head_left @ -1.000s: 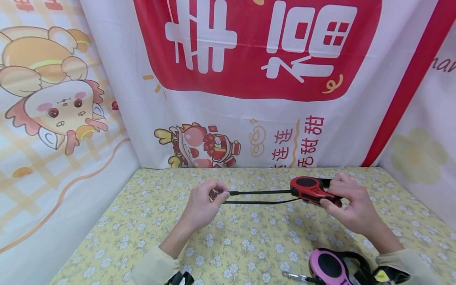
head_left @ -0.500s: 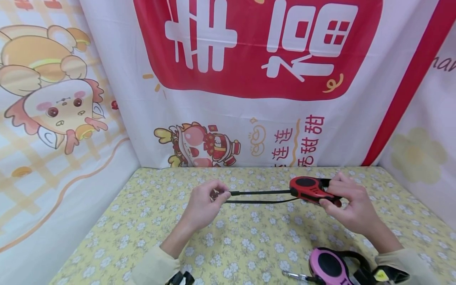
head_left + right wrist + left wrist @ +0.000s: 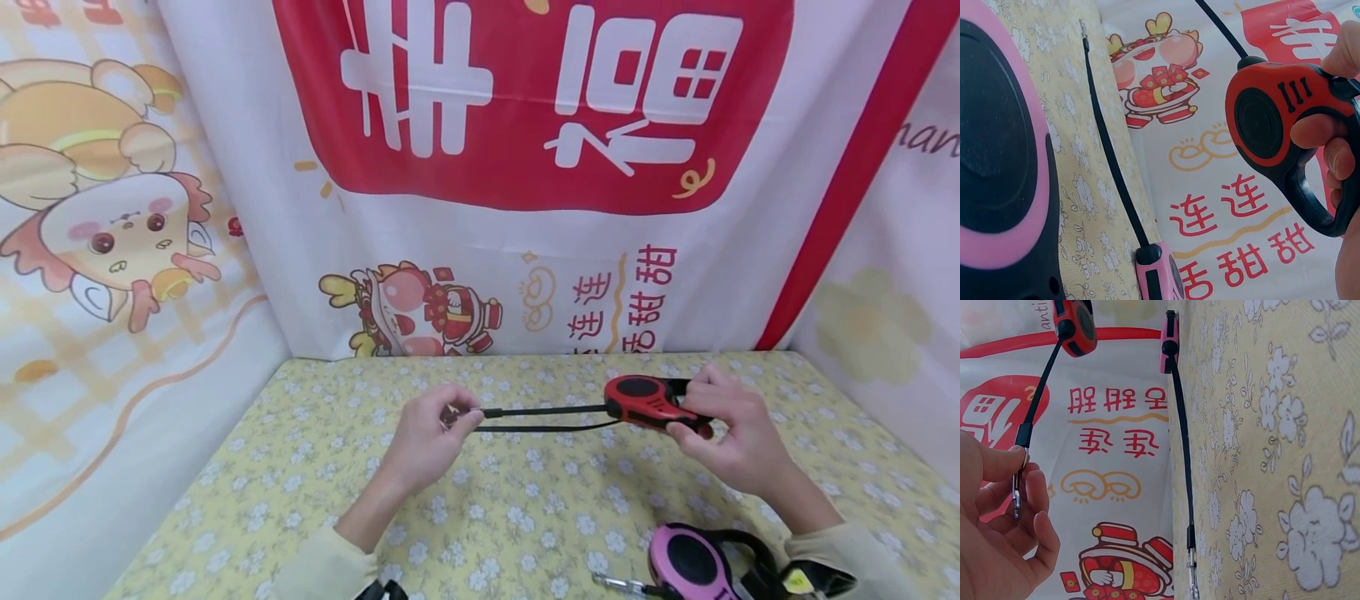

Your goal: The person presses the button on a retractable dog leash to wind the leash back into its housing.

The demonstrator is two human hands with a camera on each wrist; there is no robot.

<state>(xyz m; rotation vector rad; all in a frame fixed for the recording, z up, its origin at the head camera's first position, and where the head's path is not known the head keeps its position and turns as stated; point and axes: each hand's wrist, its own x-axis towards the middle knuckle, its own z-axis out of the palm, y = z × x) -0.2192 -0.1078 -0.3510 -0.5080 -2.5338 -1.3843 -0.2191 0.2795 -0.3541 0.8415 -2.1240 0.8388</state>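
In the head view my right hand (image 3: 738, 429) grips the handle of a red and black retractable dog leash (image 3: 641, 398), held above the table. Its fingers curl through the handle loop in the right wrist view. A black strap (image 3: 551, 411) runs out from the leash, pulled straight to the left. My left hand (image 3: 431, 433) pinches the strap's metal clip (image 3: 1017, 497) between thumb and fingers. A second strap (image 3: 1182, 437) lies on the table, leading to a pink and black leash (image 3: 1159, 275). In the head view that pink casing is apparently hidden behind the red leash.
Close to my right forearm, another pink and black leash (image 3: 686, 557) lies on the table, its metal clip (image 3: 618, 583) pointing left. A floral yellow cloth (image 3: 300, 500) covers the table. Printed white curtains (image 3: 465, 225) hang at the back and sides.
The head view has shifted slightly. Both hands keep their hold on the red leash and its clip, and the strap stays stretched between them.
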